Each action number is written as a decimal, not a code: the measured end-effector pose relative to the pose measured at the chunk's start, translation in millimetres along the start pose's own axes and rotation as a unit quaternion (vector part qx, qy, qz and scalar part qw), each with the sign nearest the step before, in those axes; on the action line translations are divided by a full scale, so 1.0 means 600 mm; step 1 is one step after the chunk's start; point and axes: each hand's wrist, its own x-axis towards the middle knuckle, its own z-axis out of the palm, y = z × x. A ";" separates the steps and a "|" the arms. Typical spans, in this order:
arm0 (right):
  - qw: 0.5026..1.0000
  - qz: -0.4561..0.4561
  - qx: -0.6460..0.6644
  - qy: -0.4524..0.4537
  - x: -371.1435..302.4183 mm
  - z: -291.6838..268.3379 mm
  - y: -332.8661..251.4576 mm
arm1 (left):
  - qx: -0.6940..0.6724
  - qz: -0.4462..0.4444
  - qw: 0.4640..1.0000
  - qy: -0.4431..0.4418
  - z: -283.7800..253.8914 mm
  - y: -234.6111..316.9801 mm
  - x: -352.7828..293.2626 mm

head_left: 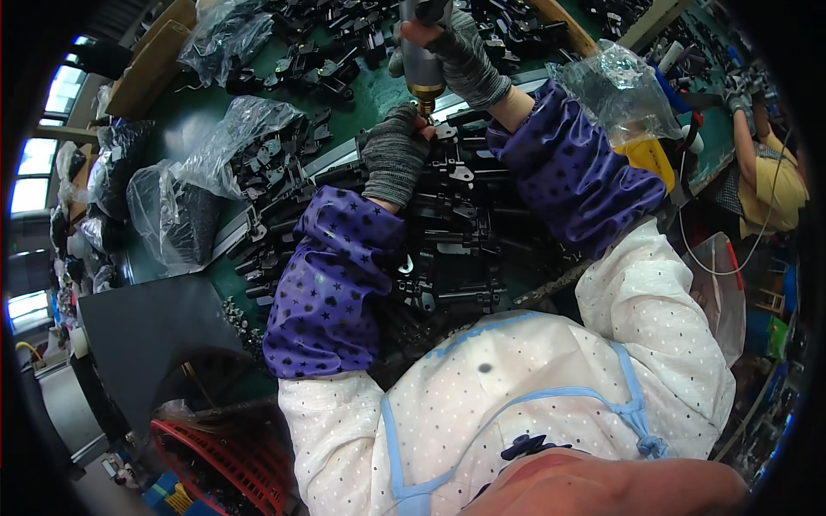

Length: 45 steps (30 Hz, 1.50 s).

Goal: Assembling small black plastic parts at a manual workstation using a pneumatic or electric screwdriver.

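White dotted apron nearest. Gloved left hand (393, 153) pinches a small metal bracket (445, 132) atop black parts on the green counter (194, 120); right hand (460, 56) grips a powered screwdriver (422, 64). Best kept vertical, bit seated, bracket pinned flat.

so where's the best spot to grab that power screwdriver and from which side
Around the cylindrical silver body of the power screwdriver, above its brass nose, coming in from the right side. It stands upright with the bit pointing down onto the black metal parts, and the right hand already wraps it there. The left hand steadies the part below.
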 end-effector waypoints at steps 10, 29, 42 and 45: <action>0.986 0.014 0.105 -0.127 0.013 -0.008 0.019 | -0.012 0.025 1.000 0.003 0.002 -0.002 -0.002; 0.993 0.014 0.009 -0.118 0.043 0.011 -0.022 | -0.141 0.163 0.976 0.013 -0.023 -0.052 0.020; 0.891 0.131 -0.371 -0.226 0.008 -0.047 -0.229 | 0.341 -0.055 0.934 -0.096 -0.106 -0.201 0.062; 0.743 -0.004 -0.589 -0.318 -0.064 -0.171 -0.148 | 0.209 -0.037 0.975 -0.062 -0.132 -0.188 0.049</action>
